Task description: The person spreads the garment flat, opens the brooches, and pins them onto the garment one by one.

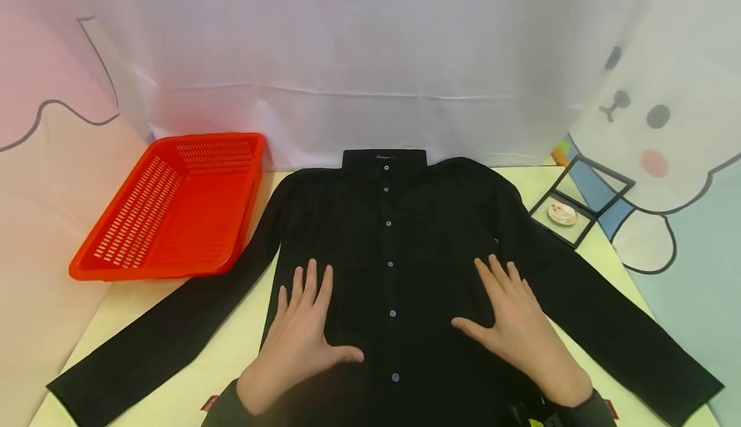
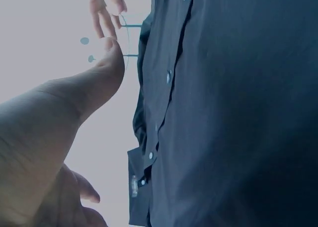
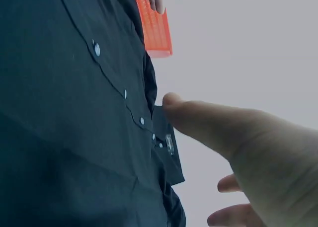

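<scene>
A black button-up shirt (image 1: 376, 240) lies spread flat on the table, front side up, collar toward the back and both sleeves stretched out to the sides. Its row of light buttons runs down the middle. My left hand (image 1: 301, 337) is over the left half of the shirt front, fingers spread. Over the right half is my right hand (image 1: 518, 327), its fingers spread as well. The wrist views show each palm and thumb held above the cloth, with nothing gripped. The shirt's lower hem is out of the head view.
A red plastic basket (image 1: 197, 202) stands at the back left, beside the left sleeve. By the right shoulder lies a dark square frame (image 1: 579, 237) holding a small pale oval item (image 1: 563, 214). White cloth (image 1: 382, 60) hangs behind the pale yellow table (image 1: 249, 324).
</scene>
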The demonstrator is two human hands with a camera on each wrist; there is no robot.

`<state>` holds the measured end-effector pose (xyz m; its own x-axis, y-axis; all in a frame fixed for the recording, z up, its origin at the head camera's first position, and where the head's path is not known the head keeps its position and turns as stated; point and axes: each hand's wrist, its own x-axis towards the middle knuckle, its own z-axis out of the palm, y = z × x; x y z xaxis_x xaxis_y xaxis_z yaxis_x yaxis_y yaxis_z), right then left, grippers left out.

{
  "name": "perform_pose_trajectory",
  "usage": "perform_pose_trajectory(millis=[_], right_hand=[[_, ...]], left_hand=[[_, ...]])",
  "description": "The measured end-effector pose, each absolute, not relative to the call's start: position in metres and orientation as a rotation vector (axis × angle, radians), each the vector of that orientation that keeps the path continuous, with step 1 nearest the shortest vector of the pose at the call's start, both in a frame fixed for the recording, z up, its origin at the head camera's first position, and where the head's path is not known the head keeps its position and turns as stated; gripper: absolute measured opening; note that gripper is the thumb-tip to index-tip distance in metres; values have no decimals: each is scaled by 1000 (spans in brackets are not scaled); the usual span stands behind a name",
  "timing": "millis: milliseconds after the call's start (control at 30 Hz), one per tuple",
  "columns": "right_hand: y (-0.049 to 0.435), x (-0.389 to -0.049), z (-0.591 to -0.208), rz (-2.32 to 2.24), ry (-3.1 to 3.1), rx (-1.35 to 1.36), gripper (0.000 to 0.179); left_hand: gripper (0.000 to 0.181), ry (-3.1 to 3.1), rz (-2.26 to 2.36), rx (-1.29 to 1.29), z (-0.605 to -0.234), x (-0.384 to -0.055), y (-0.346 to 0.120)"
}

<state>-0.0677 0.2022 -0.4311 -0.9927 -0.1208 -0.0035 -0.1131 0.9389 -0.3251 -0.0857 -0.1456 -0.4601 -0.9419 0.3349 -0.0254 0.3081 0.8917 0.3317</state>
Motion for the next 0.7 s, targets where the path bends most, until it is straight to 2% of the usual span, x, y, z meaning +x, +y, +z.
perform_pose_trajectory(millis=[267, 533, 700], right_hand=[[212, -86, -434, -477, 3133, -128, 123], [204, -110, -445, -491, 3169, -165, 124], [211, -123, -437, -505, 3166, -165, 124]], left_hand=[[147, 3043, 430, 519, -458, -118, -121], [136, 3052, 319, 471, -449, -139, -111], [134, 3029, 352, 456, -447, -144, -110]])
